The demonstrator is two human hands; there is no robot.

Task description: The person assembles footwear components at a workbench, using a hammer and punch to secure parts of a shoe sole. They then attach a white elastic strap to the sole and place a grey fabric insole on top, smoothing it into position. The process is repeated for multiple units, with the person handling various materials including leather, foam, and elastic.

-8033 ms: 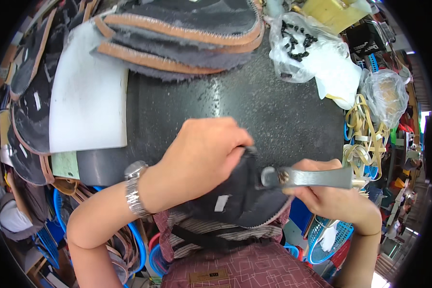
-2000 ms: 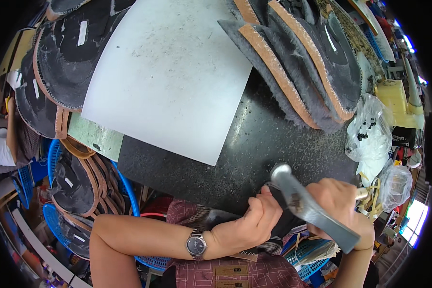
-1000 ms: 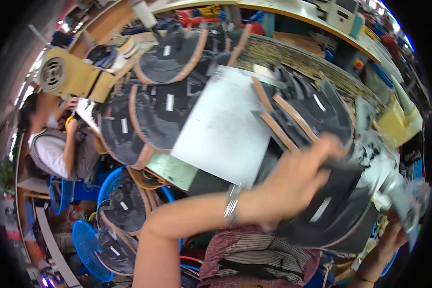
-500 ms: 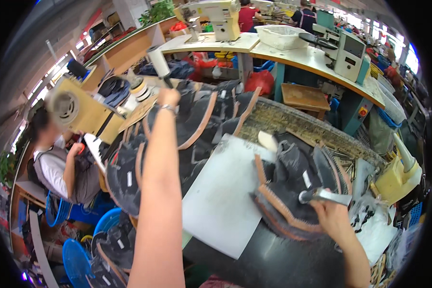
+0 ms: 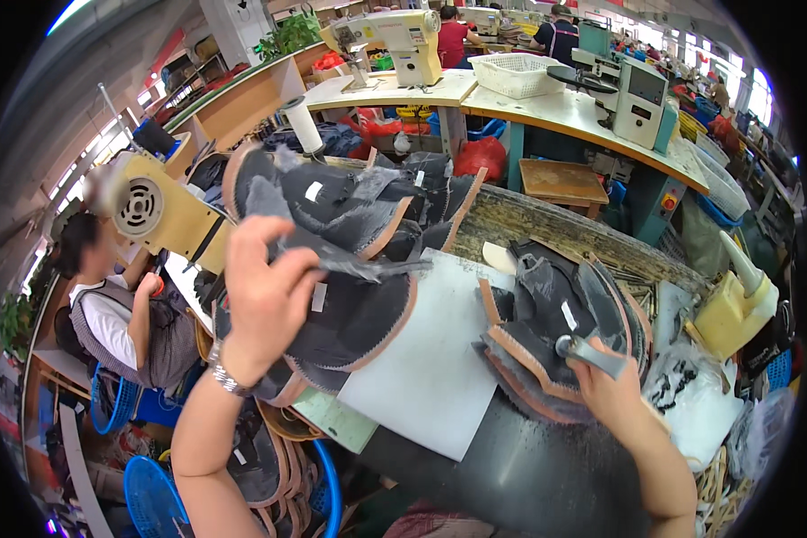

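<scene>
My left hand (image 5: 264,300), wearing a metal watch band, is closed in a pinch on a floppy black shoe upper (image 5: 341,323) with a brown stitched edge. The upper lies over the left part of a white board (image 5: 426,377), and part of it is blurred. My right hand (image 5: 610,386) is wrapped round a hammer (image 5: 601,357), whose metal head rests by a second stack of black shoe uppers (image 5: 547,305) to the right of the board. More uppers (image 5: 421,193) lie in a heap behind my left hand.
A cream sewing machine (image 5: 170,211) stands at left, beside a seated person (image 5: 108,314). Blue baskets (image 5: 152,493) sit lower left. A yellow bottle (image 5: 735,309) and clear plastic bag (image 5: 690,403) are at right. Worktables with machines (image 5: 412,45) and a white basket (image 5: 516,76) stand behind.
My left hand has drawn back from the far heap toward me, bringing an upper over the board's left side. My right hand with the hammer has moved only slightly.
</scene>
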